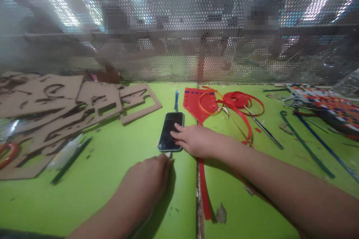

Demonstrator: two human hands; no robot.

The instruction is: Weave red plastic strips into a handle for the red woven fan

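A dark-screened smartphone (170,129) lies flat on the green table, its lower end toward me. My left hand (150,175) is closed in a pinch around the white plug of a charging cable (168,154), right at the phone's bottom edge. Whether the plug sits fully inside the port I cannot tell. My right hand (193,140) reaches in from the right with fingers spread, the tips resting on the phone's screen and right side. Behind that hand lies a red woven piece with a pointed end (193,102), and a red strip (205,194) runs toward me.
Cut cardboard sheets (98,97) pile up at the left, near a glue bottle (66,153) and orange-handled scissors (8,153). Rightward are a red strip coil (238,100), a pen-like tool (267,132), loose strips and a multicoloured woven piece (331,104). A perforated metal screen (179,56) stands behind.
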